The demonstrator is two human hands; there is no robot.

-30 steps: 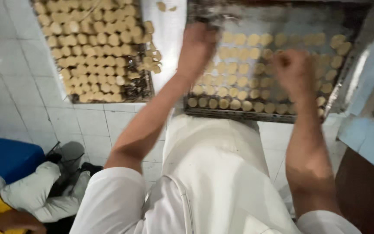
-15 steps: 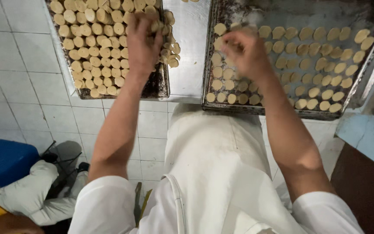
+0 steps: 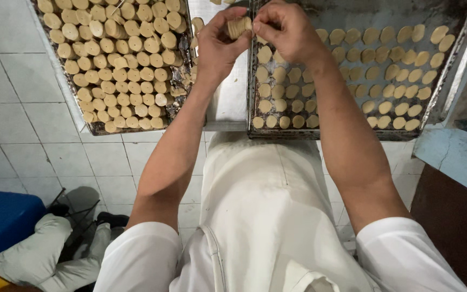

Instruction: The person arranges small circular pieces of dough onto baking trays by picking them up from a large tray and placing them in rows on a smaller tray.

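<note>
Both hands — left hand (image 3: 217, 46) & right hand (image 3: 285, 30) — pinched on ridged tan dough-disc stack (image 3: 239, 26), above scuffed metal tray (image 3: 347, 13).

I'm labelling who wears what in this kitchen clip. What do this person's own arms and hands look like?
Both arms are bare from the short white sleeves down to the fingers. No gloves on the left hand or the right hand, and no watch or bracelet in view. A white apron covers the front. Whether a ring is worn is too small to tell.

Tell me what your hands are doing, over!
Left hand and right hand together on a short stack of dough discs. Held above the gap between two trays. Nothing blocking.
</note>
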